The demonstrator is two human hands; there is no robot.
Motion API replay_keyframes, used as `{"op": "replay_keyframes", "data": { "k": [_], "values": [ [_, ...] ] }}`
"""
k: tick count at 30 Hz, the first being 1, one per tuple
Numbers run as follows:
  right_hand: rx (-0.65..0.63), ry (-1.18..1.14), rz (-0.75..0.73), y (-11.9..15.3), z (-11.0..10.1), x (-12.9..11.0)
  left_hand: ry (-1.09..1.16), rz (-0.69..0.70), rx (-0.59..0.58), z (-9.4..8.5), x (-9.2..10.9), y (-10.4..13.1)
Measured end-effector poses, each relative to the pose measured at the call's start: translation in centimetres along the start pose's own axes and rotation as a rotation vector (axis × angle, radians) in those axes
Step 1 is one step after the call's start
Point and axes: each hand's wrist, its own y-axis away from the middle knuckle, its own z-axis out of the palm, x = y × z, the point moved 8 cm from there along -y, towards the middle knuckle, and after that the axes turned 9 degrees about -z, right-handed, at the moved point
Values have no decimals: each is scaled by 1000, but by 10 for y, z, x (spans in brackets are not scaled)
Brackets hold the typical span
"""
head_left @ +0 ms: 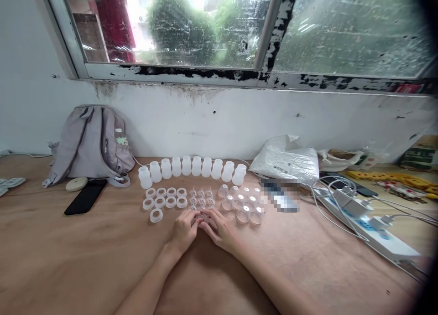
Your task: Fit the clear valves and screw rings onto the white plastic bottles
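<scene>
Close together, left hand [185, 229] and right hand [221, 229] curl inward, grip unclear, just before clear, nipple-shaped plastic pieces [201, 201].

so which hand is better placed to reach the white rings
Probably the left hand: the white rings lie on its side, while the right hand is farther across.

"What shows of the body?"
"A slim, bare left hand [185, 229], long-fingered and smooth in outline — and a bare right hand [221, 228] of the same slender, tapering build."
"What about further up?"
"An uncovered left forearm [158, 267], narrow near the hand and gently thicker higher up."
"And the other side?"
"A bare right forearm [258, 267] — the same tapering shape, uncovered as far as it shows."
</scene>
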Motion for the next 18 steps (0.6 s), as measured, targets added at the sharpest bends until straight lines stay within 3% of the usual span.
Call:
{"op": "replay_keyframes", "data": {
  "k": [7, 18],
  "values": [
    [31, -7, 54, 9, 10, 21, -10, 25, 11, -1, -1, -1],
    [19, 11, 67, 10, 14, 25, -44, 40, -12, 2, -4, -1]
  ]
}}
